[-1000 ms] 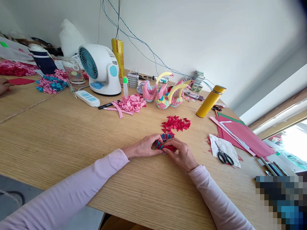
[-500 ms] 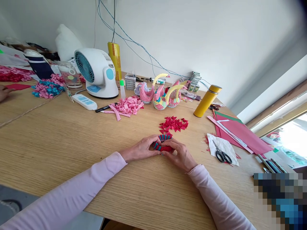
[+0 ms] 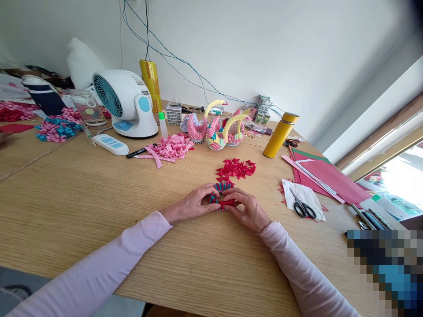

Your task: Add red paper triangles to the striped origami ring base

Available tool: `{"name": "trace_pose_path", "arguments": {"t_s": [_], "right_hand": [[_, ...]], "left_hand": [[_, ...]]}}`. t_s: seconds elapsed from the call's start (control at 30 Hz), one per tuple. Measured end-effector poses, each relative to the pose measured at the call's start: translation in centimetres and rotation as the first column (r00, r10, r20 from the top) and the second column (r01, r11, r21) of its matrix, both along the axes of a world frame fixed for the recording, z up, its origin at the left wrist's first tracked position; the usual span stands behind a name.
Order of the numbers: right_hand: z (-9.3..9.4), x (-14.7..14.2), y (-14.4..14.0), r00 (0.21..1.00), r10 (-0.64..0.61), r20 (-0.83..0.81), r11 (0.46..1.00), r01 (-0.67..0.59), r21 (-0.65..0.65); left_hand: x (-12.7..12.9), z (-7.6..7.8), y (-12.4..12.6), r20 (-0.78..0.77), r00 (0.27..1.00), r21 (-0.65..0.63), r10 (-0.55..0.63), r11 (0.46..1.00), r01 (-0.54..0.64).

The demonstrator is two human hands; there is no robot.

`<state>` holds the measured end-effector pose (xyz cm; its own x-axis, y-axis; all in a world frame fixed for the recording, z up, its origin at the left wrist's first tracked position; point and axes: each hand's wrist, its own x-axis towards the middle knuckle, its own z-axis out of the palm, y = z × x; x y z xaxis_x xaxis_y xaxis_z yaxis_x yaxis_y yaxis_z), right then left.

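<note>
Between my hands is a ring of folded paper pieces (image 3: 223, 187) in red and teal, standing low over the wooden table. My left hand (image 3: 194, 202) grips its left side, thumb at the near edge and fingers over the rim. On the right, my right hand (image 3: 247, 209) pinches the near right wall, its fingers reaching into the ring. Part of the ring is hidden by my fingers. Just beyond it lies a pile of red folded paper triangles (image 3: 236, 168).
Behind stand several paper swans (image 3: 216, 137), a pile of pink paper pieces (image 3: 174, 146) and a white fan (image 3: 127, 103). A yellow flask (image 3: 280, 136), scissors (image 3: 302, 208) on a white cloth and red paper sheets (image 3: 333, 176) lie to the right. Another person's hand (image 3: 4, 137) shows at far left.
The view has shifted slightly, so most things sit a little further left. My left thumb has come over the ring's near edge; both hands stay on the ring.
</note>
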<state>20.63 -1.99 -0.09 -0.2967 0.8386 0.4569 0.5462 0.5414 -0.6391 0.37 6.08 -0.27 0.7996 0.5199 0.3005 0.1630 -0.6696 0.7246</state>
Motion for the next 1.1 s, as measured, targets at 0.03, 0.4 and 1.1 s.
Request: {"name": "trace_pose_path", "arguments": {"t_s": [0.03, 0.4, 1.1], "right_hand": [[-0.1, 0.0, 0.0, 1.000, 0.002, -0.003, 1.000, -0.002, 0.006], [-0.1, -0.2, 0.4, 1.000, 0.003, -0.030, 1.000, -0.003, -0.010], [0.5, 4.3, 2.7, 0.836, -0.354, -0.419, 0.925, 0.250, -0.285]], "left_hand": [[0.0, -0.1, 0.0, 0.017, 1.000, 0.012, 0.000, 1.000, 0.000], [0.3, -0.4, -0.1, -0.014, 1.000, 0.076, 0.007, 0.997, -0.006], [2.5, -0.1, 0.5, -0.031, 0.999, 0.001, 0.032, 0.999, -0.032]]}}
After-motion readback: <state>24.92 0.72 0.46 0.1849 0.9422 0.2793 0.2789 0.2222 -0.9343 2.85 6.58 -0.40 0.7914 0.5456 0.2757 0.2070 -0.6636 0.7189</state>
